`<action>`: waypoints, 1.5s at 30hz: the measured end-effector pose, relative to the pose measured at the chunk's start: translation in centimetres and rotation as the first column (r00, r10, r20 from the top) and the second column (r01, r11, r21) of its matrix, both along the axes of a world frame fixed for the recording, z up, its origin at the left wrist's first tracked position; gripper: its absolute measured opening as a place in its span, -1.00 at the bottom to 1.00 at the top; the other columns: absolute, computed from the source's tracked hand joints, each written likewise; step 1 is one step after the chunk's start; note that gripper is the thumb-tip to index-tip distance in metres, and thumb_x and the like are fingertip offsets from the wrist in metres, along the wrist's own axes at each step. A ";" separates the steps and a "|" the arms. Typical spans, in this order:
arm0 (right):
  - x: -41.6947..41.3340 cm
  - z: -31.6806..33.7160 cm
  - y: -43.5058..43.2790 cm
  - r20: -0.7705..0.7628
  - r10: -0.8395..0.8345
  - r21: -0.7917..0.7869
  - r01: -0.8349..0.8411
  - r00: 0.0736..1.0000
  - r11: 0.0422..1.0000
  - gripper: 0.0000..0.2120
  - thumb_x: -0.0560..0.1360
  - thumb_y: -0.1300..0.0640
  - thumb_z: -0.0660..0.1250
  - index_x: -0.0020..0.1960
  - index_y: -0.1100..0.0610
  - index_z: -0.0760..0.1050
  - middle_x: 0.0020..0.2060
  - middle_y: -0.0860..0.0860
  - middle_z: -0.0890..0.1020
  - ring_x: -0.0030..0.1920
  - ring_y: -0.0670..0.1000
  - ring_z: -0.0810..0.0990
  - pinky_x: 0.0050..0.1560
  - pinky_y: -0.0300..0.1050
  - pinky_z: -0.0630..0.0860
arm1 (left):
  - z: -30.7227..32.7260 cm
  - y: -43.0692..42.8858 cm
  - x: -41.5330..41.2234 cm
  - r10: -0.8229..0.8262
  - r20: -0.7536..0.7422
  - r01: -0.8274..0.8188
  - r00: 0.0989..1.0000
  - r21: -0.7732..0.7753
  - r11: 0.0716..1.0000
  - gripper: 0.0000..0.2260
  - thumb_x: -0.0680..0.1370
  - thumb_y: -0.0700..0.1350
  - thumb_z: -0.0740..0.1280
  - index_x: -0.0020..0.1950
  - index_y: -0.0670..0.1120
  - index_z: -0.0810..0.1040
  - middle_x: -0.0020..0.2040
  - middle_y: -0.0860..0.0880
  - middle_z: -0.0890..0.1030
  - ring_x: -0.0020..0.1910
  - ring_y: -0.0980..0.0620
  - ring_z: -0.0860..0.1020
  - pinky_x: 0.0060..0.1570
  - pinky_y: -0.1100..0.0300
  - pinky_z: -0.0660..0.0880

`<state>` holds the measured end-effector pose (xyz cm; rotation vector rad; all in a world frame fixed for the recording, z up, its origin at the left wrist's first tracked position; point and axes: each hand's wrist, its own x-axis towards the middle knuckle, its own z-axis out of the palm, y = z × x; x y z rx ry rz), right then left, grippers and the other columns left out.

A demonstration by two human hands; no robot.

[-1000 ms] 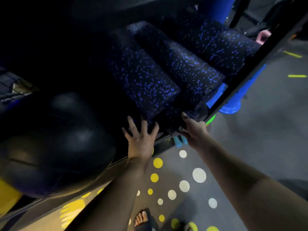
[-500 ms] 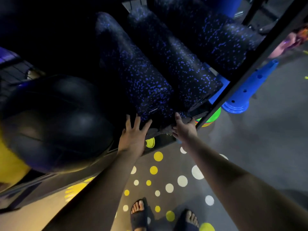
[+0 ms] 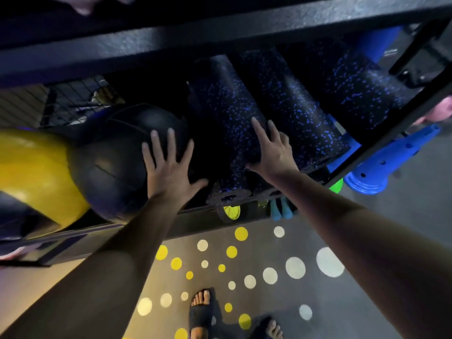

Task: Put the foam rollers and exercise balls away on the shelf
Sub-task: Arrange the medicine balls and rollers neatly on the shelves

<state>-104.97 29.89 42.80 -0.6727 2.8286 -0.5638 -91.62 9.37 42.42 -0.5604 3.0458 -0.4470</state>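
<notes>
Reaching into the shelf point(image 3: 244, 28), the left hand point(image 3: 171, 170) has moved off the roller ends to press, fingers spread, against the black exercise ball point(image 3: 115, 165); the right hand point(image 3: 274, 155) now rests flat, fingers straight, atop the speckled foam rollers point(image 3: 300, 113) alongside.

Three rollers laid side by side on shelf point(image 3: 203, 220), under upper beam point(image 3: 220, 37): left roller point(image 3: 227, 113), middle roller point(image 3: 293, 111), right roller point(image 3: 354, 89), packed close. Ball point(image 3: 115, 162) seated left of left roller. Second ball point(image 3: 36, 167) lodged just beside it, further left. Left hand point(image 3: 168, 170) spread flat on ball's right side. Right hand point(image 3: 271, 152) laid on near end of left roller, beside middle roller. Cone point(image 3: 391, 162) set on floor point(image 3: 367, 241), right of shelf. Foot point(image 3: 200, 311) planted on floor, before shelf.
</notes>
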 end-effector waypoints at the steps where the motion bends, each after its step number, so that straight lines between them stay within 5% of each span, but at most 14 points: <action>1: 0.0 -0.5 -0.3 0.008 0.009 0.016 -0.009 1.000 1.000 0.05 0.46 0.01 0.54 0.67 -0.15 -0.13 0.64 0.18 0.01 0.53 0.35 0.17 0.49 0.25 0.23 | -0.3 -0.7 0.7 -0.032 0.113 0.043 0.993 -0.097 0.994 -0.02 0.37 0.52 0.27 0.67 0.17 -0.01 0.66 -0.24 -0.21 0.55 -0.51 -0.22 0.44 -0.52 -0.12; 5: 0.6 -1.6 -1.1 -0.180 0.024 0.074 -0.011 0.983 0.997 -0.13 0.54 0.24 0.37 0.65 -0.20 -0.03 0.58 0.19 0.17 0.34 0.35 0.38 0.24 0.26 0.46 | -1.1 -1.8 1.5 -0.093 0.196 0.134 0.976 -0.208 0.969 -0.01 0.39 0.50 0.29 0.66 0.18 -0.09 0.64 -0.25 -0.28 0.51 -0.58 -0.27 0.36 -0.61 -0.08; 9: 2.4 -0.9 -1.3 -0.392 0.097 0.162 -0.035 0.915 0.986 -0.12 0.44 0.11 0.47 0.63 -0.18 0.10 0.44 0.20 0.38 0.16 0.31 0.47 0.02 0.20 0.52 | -0.3 -4.0 -0.3 -0.081 0.194 0.120 0.978 -0.201 0.972 0.00 0.34 0.55 0.28 0.65 0.25 -0.05 0.66 -0.19 -0.23 0.52 -0.56 -0.26 0.38 -0.59 -0.07; 15: 7.0 -0.2 -2.7 -0.389 0.135 0.209 -0.055 0.911 0.976 -0.10 0.32 0.11 0.53 0.58 -0.14 0.25 0.31 0.19 0.46 0.05 0.26 0.48 -0.10 0.13 0.50 | 0.5 -3.7 -0.9 -0.042 0.222 0.082 0.974 -0.178 0.981 0.02 0.31 0.54 0.34 0.64 0.25 -0.03 0.66 -0.18 -0.24 0.53 -0.53 -0.29 0.39 -0.58 -0.13; 25: 8.1 -0.3 -4.0 -0.497 0.115 0.143 -0.050 0.860 0.988 -0.17 0.38 0.12 0.51 0.58 -0.15 0.28 0.30 0.19 0.50 0.02 0.26 0.49 -0.14 0.12 0.51 | 0.9 -3.6 -0.2 -0.052 0.207 0.078 0.977 -0.117 0.990 0.03 0.38 0.46 0.35 0.67 0.09 -0.06 0.66 -0.14 -0.24 0.55 -0.48 -0.30 0.44 -0.52 -0.19; 27: 8.4 -1.1 -4.7 -0.488 0.093 0.152 -0.021 0.868 0.988 -0.21 0.42 0.16 0.49 0.57 -0.15 0.28 0.28 0.18 0.51 -0.01 0.24 0.49 -0.16 0.10 0.50 | 0.9 -3.8 -0.1 -0.053 0.143 0.059 0.988 -0.039 0.997 0.07 0.43 0.39 0.38 0.67 0.00 -0.17 0.68 -0.09 -0.17 0.58 -0.41 -0.29 0.47 -0.49 -0.19; 31: 8.2 -1.2 -4.5 -0.444 0.086 0.108 -0.042 0.892 0.993 -0.19 0.42 0.10 0.51 0.58 -0.13 0.27 0.30 0.17 0.49 0.01 0.25 0.48 -0.13 0.11 0.50 | 2.2 -3.0 0.1 -0.084 0.037 0.072 0.996 0.250 0.966 0.02 0.46 0.07 0.43 0.65 0.15 -0.27 0.69 -0.05 -0.16 0.60 -0.31 -0.32 0.47 -0.44 -0.31; 33: 7.2 -1.0 -3.1 -0.360 0.128 0.003 -0.137 0.924 0.991 -0.08 0.36 -0.03 0.54 0.62 -0.07 0.20 0.35 0.15 0.42 0.12 0.26 0.45 0.00 0.17 0.55 | 3.9 -1.3 0.0 -0.140 -0.083 0.162 0.987 0.417 0.895 0.01 0.39 -0.02 0.40 0.65 0.19 -0.21 0.69 -0.01 -0.17 0.63 -0.20 -0.29 0.50 -0.40 -0.29; 35: 5.9 -0.2 -0.4 -0.287 0.170 -0.159 -0.222 0.943 0.962 -0.10 0.34 -0.05 0.45 0.62 0.03 0.22 0.36 0.16 0.38 0.21 0.27 0.43 0.17 0.22 0.51 | 5.0 0.8 -0.4 -0.268 -0.192 0.326 0.944 0.426 0.844 -0.07 0.35 0.09 0.31 0.66 0.19 -0.06 0.69 0.05 -0.14 0.65 -0.10 -0.24 0.53 -0.35 -0.23; 38: 2.6 1.3 4.4 -0.348 -0.060 -0.256 -0.033 0.936 0.966 -0.21 0.31 0.09 0.33 0.54 0.12 0.34 0.39 0.19 0.40 0.31 0.27 0.40 0.30 0.20 0.41 | 4.4 3.3 -1.8 -0.367 -0.154 0.396 0.917 0.446 0.803 -0.30 0.44 0.26 0.20 0.60 0.21 0.21 0.69 0.12 -0.05 0.66 0.02 -0.18 0.56 -0.31 -0.08; 41: -1.3 1.3 8.7 -0.240 -0.269 -0.009 0.274 0.933 0.962 0.01 0.32 0.11 0.45 0.65 0.05 0.03 0.59 0.18 0.11 0.51 0.29 0.18 0.51 0.22 0.19 | 3.2 4.5 -3.1 -0.281 -0.119 0.298 0.952 0.556 0.776 -0.36 0.49 0.27 0.39 0.52 0.18 0.29 0.67 0.15 0.04 0.66 0.05 -0.11 0.49 -0.33 0.19; 43: -2.6 0.0 10.8 -0.118 -0.212 0.283 0.238 0.970 0.929 0.21 0.33 0.05 0.57 0.66 -0.06 -0.24 0.63 0.19 -0.08 0.53 0.37 0.16 0.52 0.24 0.18 | 2.9 5.2 -3.4 -0.270 -0.085 0.275 0.959 0.508 0.816 -0.25 0.43 0.25 0.50 0.53 0.16 0.26 0.66 0.12 0.03 0.66 0.00 -0.09 0.44 -0.33 0.29; 45: -3.3 -1.3 11.8 -0.131 -0.154 0.350 0.191 0.979 0.917 0.12 0.43 0.20 0.46 0.65 -0.14 -0.29 0.63 0.22 -0.08 0.41 0.42 0.31 0.39 0.25 0.36 | 2.9 5.7 -3.5 -0.261 -0.025 0.245 0.965 0.434 0.867 -0.19 0.42 0.14 0.56 0.56 0.14 0.21 0.66 0.09 -0.01 0.66 -0.04 -0.10 0.41 -0.29 0.34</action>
